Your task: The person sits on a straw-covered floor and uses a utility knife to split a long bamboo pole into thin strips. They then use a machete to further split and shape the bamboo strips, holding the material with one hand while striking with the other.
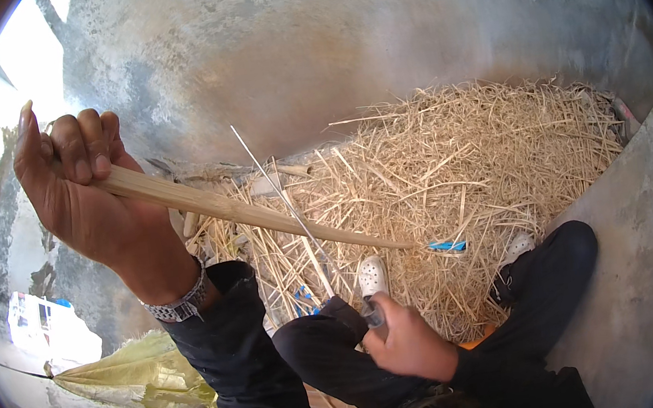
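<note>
My left hand point(90, 174) is raised at the left, its fingers curled round one end of a long, pale bamboo strip point(243, 211). The strip slants down to the right, its thin far end over the shavings near the middle. Below it, my right hand point(411, 343) is closed round the handle of a long-bladed knife point(373, 316), which points up and to the left. The blade shows as a narrow bright line, seen nearly edge-on, and crosses the strip in the view. I cannot tell whether blade and strip touch.
A broad heap of straw-coloured shavings point(490, 153) lies against the grey wall point(309, 53). A blue scrap point(448, 246) rests on it. My bent legs and a pale clog point(372, 276) are close by. At the lower left lies a yellow-green sack point(141, 378); another wall point(646, 248) slopes at the right.
</note>
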